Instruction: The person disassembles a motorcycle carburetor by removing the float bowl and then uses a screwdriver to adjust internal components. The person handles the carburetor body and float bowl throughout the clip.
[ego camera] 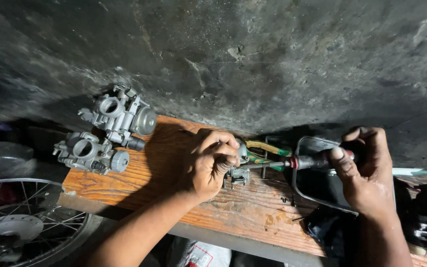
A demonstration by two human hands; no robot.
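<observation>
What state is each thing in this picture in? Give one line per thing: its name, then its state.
Left hand: closed over a small metal part on the plank.
Right hand: gripping the screwdriver, held level, tip at the part.
Two carburettors: lying side by side, untouched.
Pliers: lying behind the screwdriver.
Wooden plank: bare, worn.
Spoked wheel: partly in view.

Dark-handled screwdriver lies level, tip on small grey metal part on board

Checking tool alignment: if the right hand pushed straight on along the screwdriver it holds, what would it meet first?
The right hand points the screwdriver leftward; its tip already seems to meet the small metal part under the left hand, though the depth is unclear.
</observation>
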